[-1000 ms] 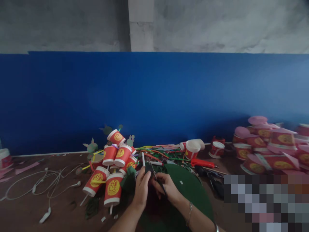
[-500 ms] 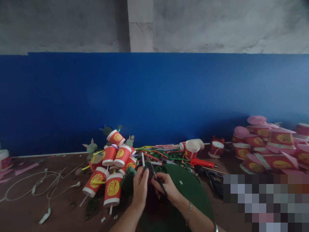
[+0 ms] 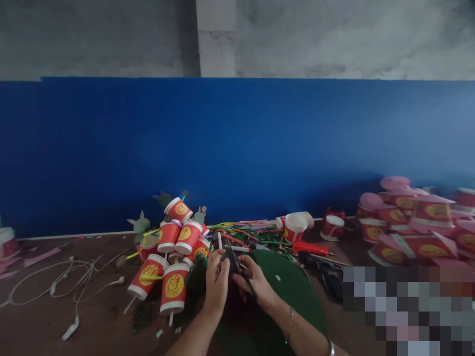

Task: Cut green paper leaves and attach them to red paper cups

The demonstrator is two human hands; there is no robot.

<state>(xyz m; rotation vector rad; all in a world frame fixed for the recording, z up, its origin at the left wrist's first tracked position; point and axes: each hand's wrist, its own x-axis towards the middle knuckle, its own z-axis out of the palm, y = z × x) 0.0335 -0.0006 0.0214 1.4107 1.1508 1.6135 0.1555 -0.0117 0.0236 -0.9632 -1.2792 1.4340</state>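
With our left hand [image 3: 217,281] we pinch a dark green scrap [image 3: 229,254]; our right hand [image 3: 261,288] grasps scissors [image 3: 237,266], blades at the scrap, over a large green sheet [image 3: 291,284] near red cups [image 3: 174,289].

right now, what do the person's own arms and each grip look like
Both the left grip and right grip are bare, ungloved hands. No sleeves show on either forearm. The right wrist wears a silvery chain bracelet, and a smooth silvery band sits farther up. None shows on the left.
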